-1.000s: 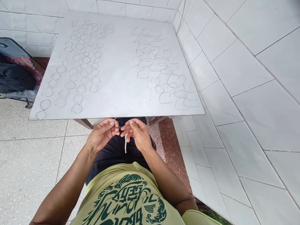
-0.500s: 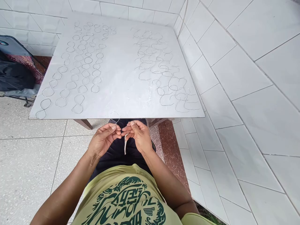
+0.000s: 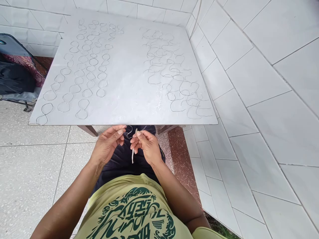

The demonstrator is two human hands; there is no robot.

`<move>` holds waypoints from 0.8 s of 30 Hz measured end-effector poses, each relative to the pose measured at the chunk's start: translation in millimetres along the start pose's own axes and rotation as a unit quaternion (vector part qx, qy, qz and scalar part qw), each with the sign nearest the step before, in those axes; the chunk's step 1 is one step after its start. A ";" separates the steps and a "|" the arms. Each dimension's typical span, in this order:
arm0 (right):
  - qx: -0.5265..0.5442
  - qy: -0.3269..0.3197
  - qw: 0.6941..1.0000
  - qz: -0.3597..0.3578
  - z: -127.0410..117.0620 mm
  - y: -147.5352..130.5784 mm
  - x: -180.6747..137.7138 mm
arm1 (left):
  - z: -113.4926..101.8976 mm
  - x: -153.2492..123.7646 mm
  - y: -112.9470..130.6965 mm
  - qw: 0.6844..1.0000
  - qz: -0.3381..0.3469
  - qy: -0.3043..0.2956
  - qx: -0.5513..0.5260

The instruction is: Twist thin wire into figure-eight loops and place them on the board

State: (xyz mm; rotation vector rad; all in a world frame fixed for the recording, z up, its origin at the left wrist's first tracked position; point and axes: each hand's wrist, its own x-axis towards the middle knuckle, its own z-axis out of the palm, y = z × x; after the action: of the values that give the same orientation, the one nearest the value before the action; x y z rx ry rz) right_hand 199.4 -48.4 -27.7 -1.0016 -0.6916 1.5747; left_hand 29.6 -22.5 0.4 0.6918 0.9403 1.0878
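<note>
Just below the near edge of a grey table [image 3: 129, 76], my two hands meet over my lap. My left hand [image 3: 108, 144] has its fingers curled and its fingertips pinch one end of a thin bent wire [image 3: 129, 133]. My right hand [image 3: 147, 146] pinches the other part of that wire together with a pale narrow strip [image 3: 133, 154] that hangs down between the hands. On the table lie rows of figure-eight wire loops [image 3: 82, 66] at the left and a looser tangle of bent wires [image 3: 174, 73] at the right.
A white tiled wall [image 3: 261, 83] runs along the right side, close to the table. A dark bag on a folding frame [image 3: 15, 73] stands on the floor at the far left. Speckled floor tiles [image 3: 30, 172] lie under and left of me.
The wire loop that stood above my fingers has been turned down between my hands. Both hands shifted slightly, the left fingers loosening a little. The view tilted a bit.
</note>
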 end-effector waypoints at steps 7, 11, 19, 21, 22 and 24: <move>-0.031 0.056 0.998 0.021 4.8 -8.1 -8.3 | 3.4 -14.1 12.7 0.992 0.095 -0.010 0.087; -0.122 0.110 0.986 -0.001 9.1 -10.2 -9.4 | 10.0 -37.0 17.3 0.946 0.180 -0.075 0.257; -0.294 0.142 0.939 -0.111 5.6 -3.9 -6.8 | 21.9 -48.1 -1.4 0.898 0.232 -0.116 0.355; -0.252 0.105 0.958 -0.086 4.9 -4.4 -8.3 | 23.8 -45.0 -0.2 0.928 0.211 -0.063 0.302; -0.211 0.079 0.973 -0.059 4.3 -4.9 -9.0 | 23.9 -42.6 2.1 0.943 0.195 -0.039 0.268; -0.121 0.026 0.992 -0.002 2.0 -5.7 -9.8 | 22.0 -35.5 7.7 0.967 0.160 -0.006 0.198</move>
State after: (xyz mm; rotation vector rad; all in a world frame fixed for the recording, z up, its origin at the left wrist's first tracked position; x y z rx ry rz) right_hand 200.9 -56.3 -19.6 -1.2143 -0.8616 1.4799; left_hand 40.0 -53.9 27.0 1.2103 1.0714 1.1862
